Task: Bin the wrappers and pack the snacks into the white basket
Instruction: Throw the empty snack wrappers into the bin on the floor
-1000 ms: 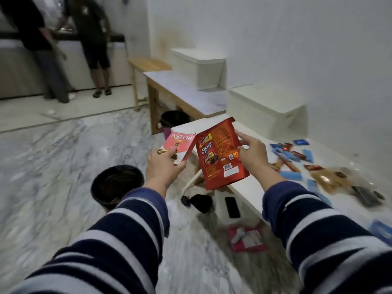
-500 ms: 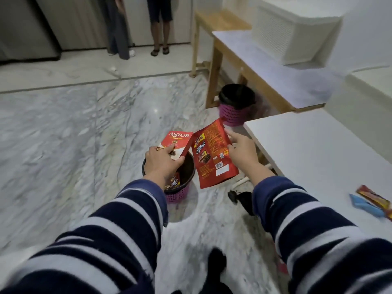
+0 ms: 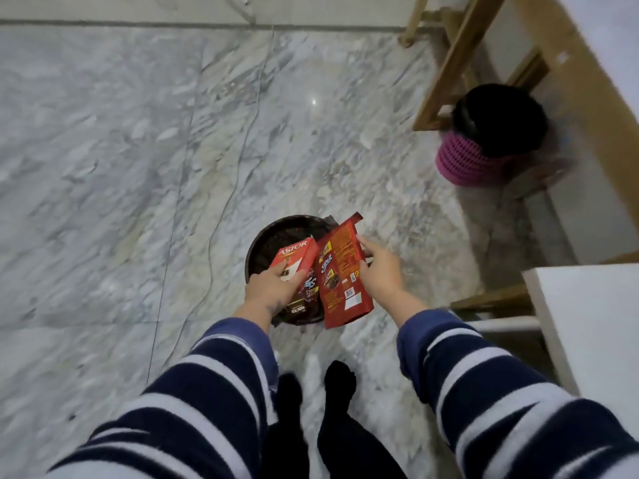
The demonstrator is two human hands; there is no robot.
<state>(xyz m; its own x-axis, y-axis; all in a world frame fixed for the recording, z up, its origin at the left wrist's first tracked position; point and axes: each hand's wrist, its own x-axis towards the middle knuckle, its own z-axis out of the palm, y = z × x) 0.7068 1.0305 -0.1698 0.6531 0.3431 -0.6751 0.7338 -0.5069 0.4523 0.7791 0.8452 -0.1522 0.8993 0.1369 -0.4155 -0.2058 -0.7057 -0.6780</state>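
Both hands were over the bin, each gripping a wrapper. Left hand (image 3: 273, 288) held the Astor wrapper (image 3: 294, 259) by its lower end, fingers curled round it, pack tilted up and away from the wrist. Right hand (image 3: 378, 271) pinched the big red wrapper (image 3: 340, 274) along its right edge, thumb on the printed face; wrapper hung upright, slightly tilted, barcode side toward the camera. The two wrappers sat just beside each other, edges overlapping or touching near the middle; couldn't tell which.

Black-lined bin (image 3: 262, 243) stood on the marble floor (image 3: 121, 167) directly under the hands. More wrappers (image 3: 304, 299) already lay inside it, dark brown and red packs visible below the left hand. Bottom of the big red wrapper hung past the bin's near rim, over the floor.

Striped navy-and-white sleeves (image 3: 214, 402) filled the lower frame, dark-socked feet (image 3: 340, 375) between them, just short of the bin.

Second bin (image 3: 484, 140), pink mesh with black liner, stood well apart at upper right beside a wooden table leg (image 3: 446, 74). White table edge (image 3: 567, 340) at right. White basket and snacks were out of frame. Frame was motion-blurred at the edges.
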